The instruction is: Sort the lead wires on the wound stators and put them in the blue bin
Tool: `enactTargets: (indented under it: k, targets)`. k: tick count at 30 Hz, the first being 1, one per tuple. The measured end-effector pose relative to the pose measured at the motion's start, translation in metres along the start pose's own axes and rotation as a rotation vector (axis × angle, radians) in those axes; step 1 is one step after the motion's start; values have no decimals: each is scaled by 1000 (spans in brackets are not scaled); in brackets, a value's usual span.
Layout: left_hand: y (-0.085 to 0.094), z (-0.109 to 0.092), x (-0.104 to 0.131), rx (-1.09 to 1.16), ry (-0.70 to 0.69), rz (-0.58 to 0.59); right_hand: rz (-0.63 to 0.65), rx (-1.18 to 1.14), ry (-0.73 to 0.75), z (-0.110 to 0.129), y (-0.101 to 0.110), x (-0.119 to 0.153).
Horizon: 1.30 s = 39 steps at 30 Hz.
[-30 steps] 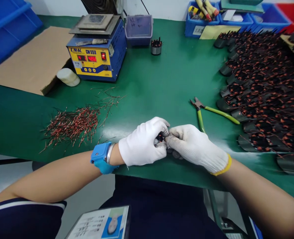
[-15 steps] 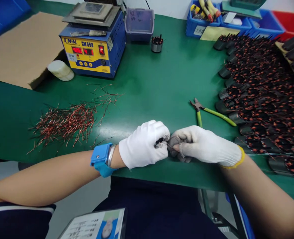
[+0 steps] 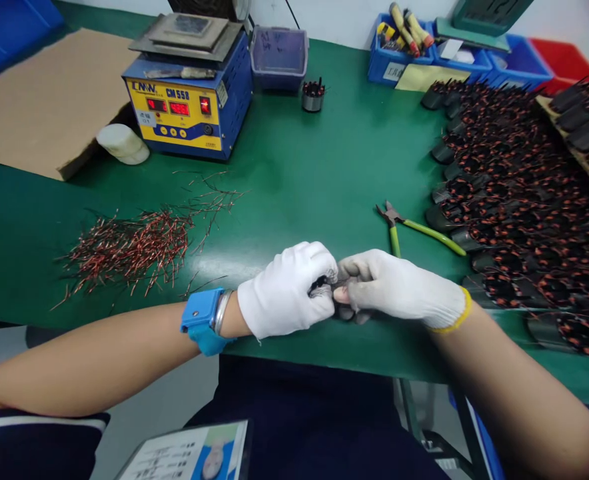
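In front of my body, my left hand, in a white glove, is closed around a dark part. Only a bit of the part shows between the fingers; it looks like a wound motor stator. My right hand, in a white glove with grey, soiled fingertips, meets it from the right. Its thumb and fingers are pinched together against the part, the bare thumb tip showing. Whatever they grip is hidden. Beyond my right hand lie green-handled cutting pliers, jaws apart.
A heap of copper wire offcuts lies left. Behind it stand a blue and yellow CM558 unit, a purple bin and a single stator. Rows of wound stators fill the right side. Blue bins line the back.
My right hand has shifted slightly left, closer against my left hand, and its fingers cover more of the part. My left hand stays put. The display digits on the unit differ.
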<state>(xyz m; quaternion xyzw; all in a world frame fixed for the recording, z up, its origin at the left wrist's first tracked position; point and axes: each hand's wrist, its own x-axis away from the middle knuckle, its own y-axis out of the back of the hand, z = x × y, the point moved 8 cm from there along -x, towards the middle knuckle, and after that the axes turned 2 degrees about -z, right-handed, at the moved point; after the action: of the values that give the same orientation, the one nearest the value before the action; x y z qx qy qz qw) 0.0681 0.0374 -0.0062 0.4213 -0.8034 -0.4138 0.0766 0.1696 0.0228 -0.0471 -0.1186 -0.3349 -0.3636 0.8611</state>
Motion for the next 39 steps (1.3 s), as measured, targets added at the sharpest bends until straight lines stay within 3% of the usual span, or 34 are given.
enactTargets:
  k: [13,17,20,24,25,26,29,31,33,35,37,39]
  targets:
    - [5,4,5,43,109,-28,-54,-112,71,4,-6,-8]
    - [9,0,9,120,116,45,-117,-63,77,1,-5,-5]
    - [10,11,9,326,208,117,-160,-24,110,-1,-4,0]
    - [26,45,4,784,421,-82,-193,-108,226,5,0,9]
    - [26,50,4,857,475,-70,-203,-150,255,7,1,11]
    - [21,51,5,905,532,13,-210,-192,284,9,2,14]
    - [1,35,15,945,642,427,-206,-290,346,16,3,20]
    - [-2,24,20,940,660,527,-204,-317,356,18,3,22]
    - [4,17,16,949,610,437,-221,-335,355,18,6,23]
    - [16,11,9,941,465,254,-250,-369,366,18,10,23]
    - [34,-1,5,833,220,83,-258,-408,389,19,12,23]
    - [53,-21,8,608,-115,-61,-236,-450,409,21,10,22]
